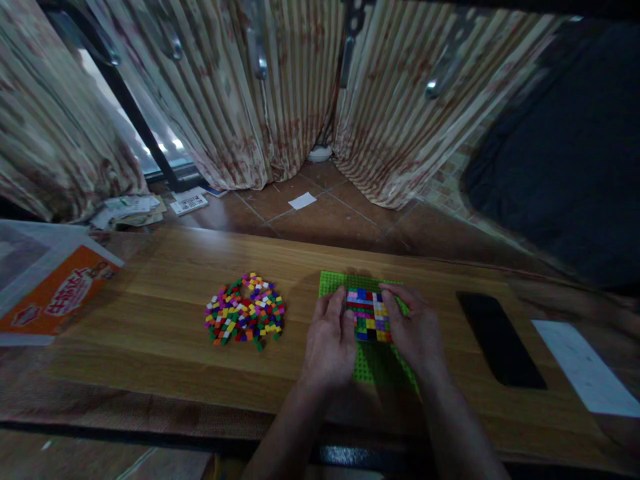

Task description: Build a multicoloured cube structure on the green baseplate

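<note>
A multicoloured block of small toy bricks [369, 316] sits over a green studded baseplate [367, 367]. My left hand [329, 341] is closed against the block's left side, thumb and fingers along its edge. From the right, my right hand [416, 328] grips the opposite side, its index finger reaching the far corner. Parts of the baseplate lie hidden under both hands. Whether the block is pressed onto the studs or held just above them, I cannot tell. To the left, a loose heap of small coloured bricks [245, 313] is spread on the wooden table [170, 320].
A black phone-like slab [500, 339] lies right of the baseplate, with a white sheet [587, 367] beyond it. A clear plastic box with an orange label [65, 293] stands at the left end. Striped curtains [295, 100] hang behind the table, with papers on the tiled floor.
</note>
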Demonstrator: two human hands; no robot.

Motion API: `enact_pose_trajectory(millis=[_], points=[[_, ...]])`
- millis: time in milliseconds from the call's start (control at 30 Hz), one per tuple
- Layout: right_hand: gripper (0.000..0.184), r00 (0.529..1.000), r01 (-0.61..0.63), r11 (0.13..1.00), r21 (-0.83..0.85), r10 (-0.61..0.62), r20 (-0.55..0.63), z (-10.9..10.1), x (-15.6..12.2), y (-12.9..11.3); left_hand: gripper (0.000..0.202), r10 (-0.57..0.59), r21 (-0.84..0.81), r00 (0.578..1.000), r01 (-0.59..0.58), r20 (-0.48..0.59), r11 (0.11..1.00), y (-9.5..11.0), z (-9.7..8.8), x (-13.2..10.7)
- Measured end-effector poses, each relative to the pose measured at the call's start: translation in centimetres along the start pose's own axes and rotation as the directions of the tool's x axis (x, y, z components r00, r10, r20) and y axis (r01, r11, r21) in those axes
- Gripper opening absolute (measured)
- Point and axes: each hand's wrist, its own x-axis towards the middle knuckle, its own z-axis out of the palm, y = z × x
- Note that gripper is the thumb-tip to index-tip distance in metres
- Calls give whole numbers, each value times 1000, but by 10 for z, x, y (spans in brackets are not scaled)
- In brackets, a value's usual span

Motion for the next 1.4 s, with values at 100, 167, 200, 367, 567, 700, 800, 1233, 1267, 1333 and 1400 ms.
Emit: enact_pose_trajectory(millis=[100,167,200,367,567,700,800,1233,1267,1333,1400], points=[[41,996,-23,1000,14,21,85,5,-5,4,50,9,49,1000,-10,19,999,-2,4,1],[42,994,-32,999,39,28,108,11,-8,5,52,21,77,1000,-22,23,997,-3,7,1],[41,994,-30,998,50,24,104,14,-9,5,52,29,88,999,-31,21,996,-4,8,0],[39,998,8,994,110,-15,68,22,-12,8,54,72,138,997,-73,15,988,-10,12,-3],[40,997,10,994,104,-19,78,21,-12,8,55,87,172,996,-90,27,981,-10,11,-5],[42,997,12,998,69,-17,79,21,-12,8,56,56,174,997,-66,62,983,-7,8,-7],[41,997,22,999,26,-24,72,20,-12,9,54,41,162,997,-52,66,985,-4,4,-9],[19,869,492,864,108,-494,-12,38,-52,-54,29,-128,-379,893,-50,-432,924,-11,-64,2],[20,856,503,854,130,-513,59,46,-55,-57,30,-179,-440,864,-54,-471,896,-13,-73,5],[21,834,514,846,138,-531,147,60,-59,-61,29,-254,-534,808,-86,-531,841,-17,-90,8],[21,834,506,855,114,-518,189,70,-59,-66,26,-290,-573,767,-122,-573,810,-21,-104,9]])
